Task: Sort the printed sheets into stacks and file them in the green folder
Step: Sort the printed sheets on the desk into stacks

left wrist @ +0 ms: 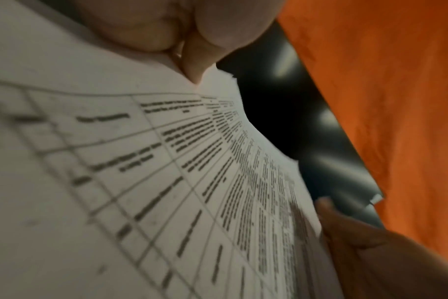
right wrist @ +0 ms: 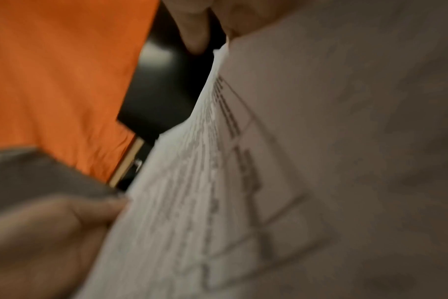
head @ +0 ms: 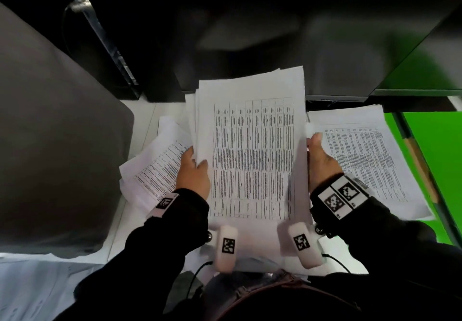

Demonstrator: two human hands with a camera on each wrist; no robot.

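Note:
I hold a thick bundle of printed sheets point(head: 252, 150) with tables on them, lifted over the white desk in the middle. My left hand point(head: 193, 173) grips its left edge, thumb on top. My right hand point(head: 321, 160) grips its right edge. The left wrist view shows the bundle point(left wrist: 166, 182) close up with a thumb above it. The right wrist view shows the bundle point(right wrist: 243, 182) pinched at its edge. A second stack of printed sheets point(head: 367, 160) lies flat at the right on the open green folder point(head: 435, 160). Loose printed sheets point(head: 155, 168) lie askew at the left.
A grey padded chair back point(head: 57, 133) fills the left side. Dark equipment point(head: 250, 33) stands along the back of the white desk point(head: 140, 115). More white paper point(head: 32, 288) lies at the lower left. Orange cloth point(left wrist: 384, 81) shows in both wrist views.

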